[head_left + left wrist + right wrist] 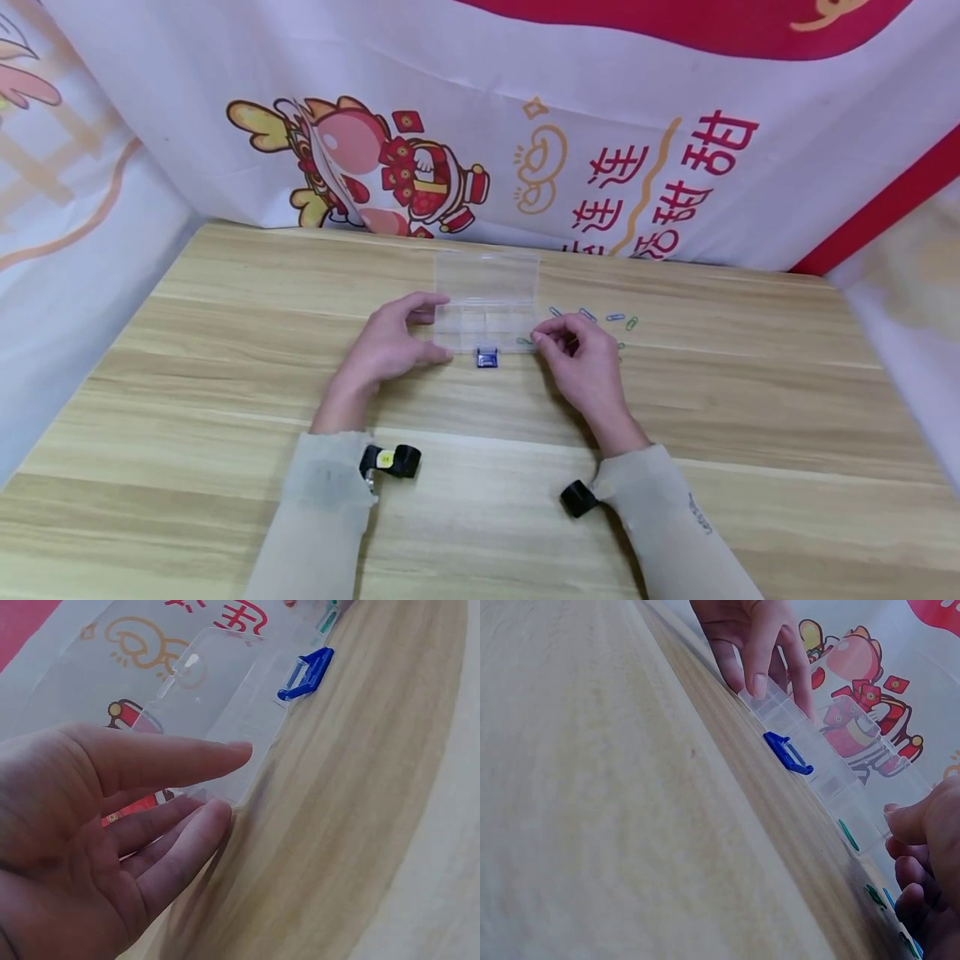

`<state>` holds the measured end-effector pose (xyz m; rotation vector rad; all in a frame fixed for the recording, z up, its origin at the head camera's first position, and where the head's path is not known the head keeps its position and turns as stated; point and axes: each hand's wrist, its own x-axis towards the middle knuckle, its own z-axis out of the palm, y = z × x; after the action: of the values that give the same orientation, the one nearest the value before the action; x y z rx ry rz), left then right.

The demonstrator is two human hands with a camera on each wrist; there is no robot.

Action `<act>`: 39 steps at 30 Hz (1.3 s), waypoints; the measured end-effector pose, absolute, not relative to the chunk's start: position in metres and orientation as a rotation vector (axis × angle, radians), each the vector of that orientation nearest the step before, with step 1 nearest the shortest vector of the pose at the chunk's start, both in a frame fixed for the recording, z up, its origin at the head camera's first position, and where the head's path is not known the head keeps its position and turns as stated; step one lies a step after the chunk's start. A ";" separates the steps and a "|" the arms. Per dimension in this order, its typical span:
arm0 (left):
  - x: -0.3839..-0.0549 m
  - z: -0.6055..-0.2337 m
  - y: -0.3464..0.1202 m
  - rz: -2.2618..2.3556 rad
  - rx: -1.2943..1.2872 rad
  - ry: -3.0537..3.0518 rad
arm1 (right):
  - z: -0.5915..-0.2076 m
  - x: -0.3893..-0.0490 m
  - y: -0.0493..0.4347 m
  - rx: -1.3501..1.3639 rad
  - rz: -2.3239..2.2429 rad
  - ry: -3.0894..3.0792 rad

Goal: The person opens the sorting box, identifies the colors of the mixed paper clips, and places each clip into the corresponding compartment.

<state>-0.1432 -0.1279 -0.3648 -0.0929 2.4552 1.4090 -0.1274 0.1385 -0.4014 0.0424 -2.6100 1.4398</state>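
Observation:
A clear plastic compartment box (pixel 475 329) stands on the table, its transparent lid (pixel 487 275) raised at the back. The blue latch (pixel 487 358) hangs at its front edge. My left hand (pixel 393 337) holds the box's left end, thumb at the front corner and index finger toward the back. At the opposite end is my right hand (pixel 588 358), fingers curled, with thumb and index tips close against the wall. A green paper clip (pixel 848 834) shows at the right-end compartment, apart from the right fingertips in the right wrist view.
Several blue and green paper clips (pixel 615 317) lie scattered right of the box, some partly behind the right hand. A white printed cloth (pixel 375 50) hangs behind the wood-grain table (pixel 480 517). Each wrist carries a black camera (pixel 578 498).

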 end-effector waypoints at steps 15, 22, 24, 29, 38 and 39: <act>-0.143 -0.366 -0.130 1.481 -0.137 2.385 | -0.402 -0.126 0.139 0.057 1.423 -2.614; -0.143 -0.366 -0.130 1.481 -0.125 2.383 | -0.402 -0.126 0.139 0.049 1.427 -2.612; -0.143 -0.366 -0.129 1.475 -0.125 2.386 | -0.402 -0.126 0.138 0.050 1.427 -2.611; -0.144 -0.365 -0.126 1.443 -0.123 2.408 | -0.402 -0.126 0.140 0.049 1.424 -2.609; -0.146 -0.364 -0.121 1.391 -0.126 2.459 | -0.402 -0.125 0.140 0.015 1.454 -2.621; -0.146 -0.365 -0.121 1.388 -0.129 2.462 | -0.402 -0.125 0.140 0.012 1.459 -2.623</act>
<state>-0.1461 -0.1209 -0.3645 -0.1285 2.4617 1.3878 -0.1251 0.1395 -0.4016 0.0117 -2.6226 1.4592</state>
